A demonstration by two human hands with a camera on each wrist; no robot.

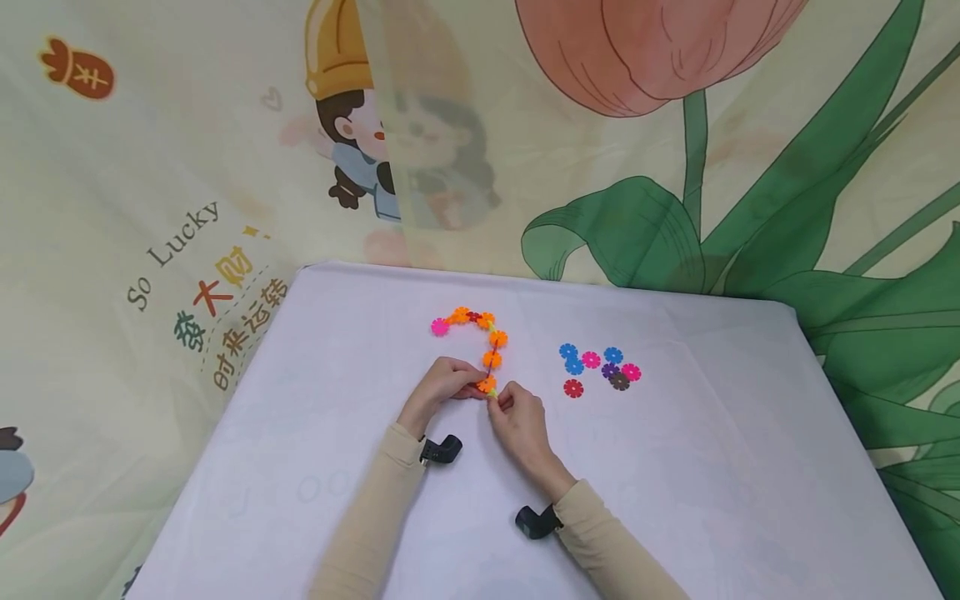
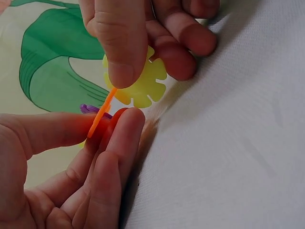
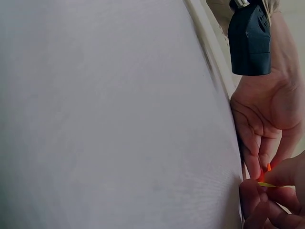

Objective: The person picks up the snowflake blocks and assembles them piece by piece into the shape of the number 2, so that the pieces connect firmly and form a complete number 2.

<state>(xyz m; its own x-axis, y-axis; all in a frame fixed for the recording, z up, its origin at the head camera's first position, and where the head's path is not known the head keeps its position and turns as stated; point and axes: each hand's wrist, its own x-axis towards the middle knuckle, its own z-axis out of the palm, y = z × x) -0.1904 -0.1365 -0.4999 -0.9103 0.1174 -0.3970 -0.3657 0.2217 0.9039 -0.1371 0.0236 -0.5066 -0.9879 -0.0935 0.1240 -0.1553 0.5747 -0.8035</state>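
Observation:
A curved chain of notched plastic discs [image 1: 492,359], mostly orange, runs across the white table from a pink disc [image 1: 440,327] at its far left end toward me. My left hand [image 1: 446,382] pinches the orange disc [image 2: 101,117] at the near end between thumb and fingers. A yellow disc [image 2: 148,83] is pinched by my right hand [image 1: 523,423], its notched edge meeting the orange one in the left wrist view. Part of the yellow disc is hidden under the right thumb. Behind the orange disc a purple disc [image 2: 87,109] shows partly.
Right of the chain lie loose discs: several blue, pink and dark ones, with a red disc [image 1: 573,388] nearest me and a brown disc [image 1: 619,381] at the right. A patterned curtain [image 1: 600,167] hangs behind the table's far edge. Each wrist wears a black camera [image 1: 537,522].

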